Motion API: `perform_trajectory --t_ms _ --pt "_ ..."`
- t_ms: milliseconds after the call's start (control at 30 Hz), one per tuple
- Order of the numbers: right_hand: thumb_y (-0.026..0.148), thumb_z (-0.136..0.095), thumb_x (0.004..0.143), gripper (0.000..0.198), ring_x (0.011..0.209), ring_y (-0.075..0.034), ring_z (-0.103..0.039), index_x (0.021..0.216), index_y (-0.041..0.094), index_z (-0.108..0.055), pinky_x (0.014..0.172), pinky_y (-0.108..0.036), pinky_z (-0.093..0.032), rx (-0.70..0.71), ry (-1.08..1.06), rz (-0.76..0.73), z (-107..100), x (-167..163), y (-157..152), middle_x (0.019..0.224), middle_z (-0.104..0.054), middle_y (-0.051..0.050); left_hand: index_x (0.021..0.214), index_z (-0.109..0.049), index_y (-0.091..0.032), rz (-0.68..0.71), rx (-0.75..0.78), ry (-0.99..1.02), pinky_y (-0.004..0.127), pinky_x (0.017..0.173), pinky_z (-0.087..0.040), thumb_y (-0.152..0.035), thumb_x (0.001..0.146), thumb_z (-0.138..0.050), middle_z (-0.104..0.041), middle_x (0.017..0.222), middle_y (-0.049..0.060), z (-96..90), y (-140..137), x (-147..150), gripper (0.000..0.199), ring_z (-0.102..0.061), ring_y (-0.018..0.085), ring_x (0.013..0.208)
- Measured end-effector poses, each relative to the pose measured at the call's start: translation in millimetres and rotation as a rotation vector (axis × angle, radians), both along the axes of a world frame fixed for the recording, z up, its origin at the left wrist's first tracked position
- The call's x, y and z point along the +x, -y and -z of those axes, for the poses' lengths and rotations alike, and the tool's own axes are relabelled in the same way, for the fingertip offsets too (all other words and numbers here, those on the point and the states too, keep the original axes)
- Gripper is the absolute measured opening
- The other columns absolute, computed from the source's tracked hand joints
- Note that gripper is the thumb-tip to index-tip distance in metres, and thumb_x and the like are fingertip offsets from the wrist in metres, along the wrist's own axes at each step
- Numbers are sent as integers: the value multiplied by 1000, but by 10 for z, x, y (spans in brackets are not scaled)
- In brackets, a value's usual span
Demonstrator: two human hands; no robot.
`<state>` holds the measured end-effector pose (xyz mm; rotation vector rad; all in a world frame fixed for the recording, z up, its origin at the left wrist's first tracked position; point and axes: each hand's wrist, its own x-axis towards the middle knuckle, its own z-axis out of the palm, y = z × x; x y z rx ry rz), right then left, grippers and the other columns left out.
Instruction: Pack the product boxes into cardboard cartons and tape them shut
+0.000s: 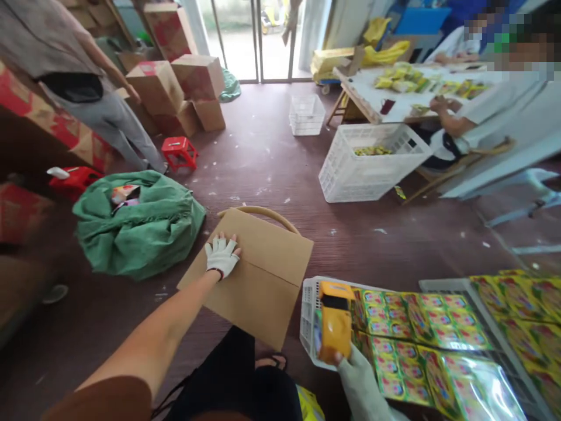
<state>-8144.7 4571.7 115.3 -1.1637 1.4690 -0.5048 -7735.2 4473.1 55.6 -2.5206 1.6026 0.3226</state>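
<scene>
left hand (222, 255) flat on cardboard sheet (254, 275), right hand (357, 374) gripping yellow tape dispenser (335, 320)

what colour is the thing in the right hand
Yellow-orange with a black band, gripped by the right hand: the handheld device, head view.

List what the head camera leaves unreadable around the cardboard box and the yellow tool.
- Under the cardboard box: hidden by the box; left hand rests on it.
- Right hand: fingers hidden behind the yellow tool.
- Packet sheets: print too small, glare.
- Green bag: contents mostly hidden by cloth.
</scene>
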Motion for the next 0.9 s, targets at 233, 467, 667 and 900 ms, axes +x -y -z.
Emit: perform_trajectory --t_ms 233,467,667,900 --pt "45 -59 64 38 71 -18 -56 89 16 -65 68 -30 -47 66 191 -501 -101 1896 1040 81 -67 -5 152 -27 -19 -95 -107 -219 44 111 -31 -54 87 -53 -17 159 17 37 6 651 79 -28 35 142" --pt "39 -54 63 31 68 -15 -52 83 17 -63 63 -26 -44 47 140 -828 405 2560 1502 76 -62 -2 144 -43 -16 -475 -203 -726 33 106 -40 -47 83 -61 -55 139 10 146 -75 937 71 -52 26 126" --pt "29 -58 67 21 77 -18 -57 83 18 -66 70 -28 -49 -94 99 -1029 545 2507 1705 81 -64 -4 127 -56 -7 -835 -421 -746 29 93 -49 -58 95 -8 -63 125 16 -137 -194 896 77 -62 20 109" --pt "23 -60 64 16 78 -19 -59 78 20 -67 75 -30 -49 -192 51 -1146 593 2473 1731 80 -67 -4 86 -73 -15 -494 118 -675 36 75 -49 -77 85 -21 -72 89 16 -855 89 756 81 -68 28 88"
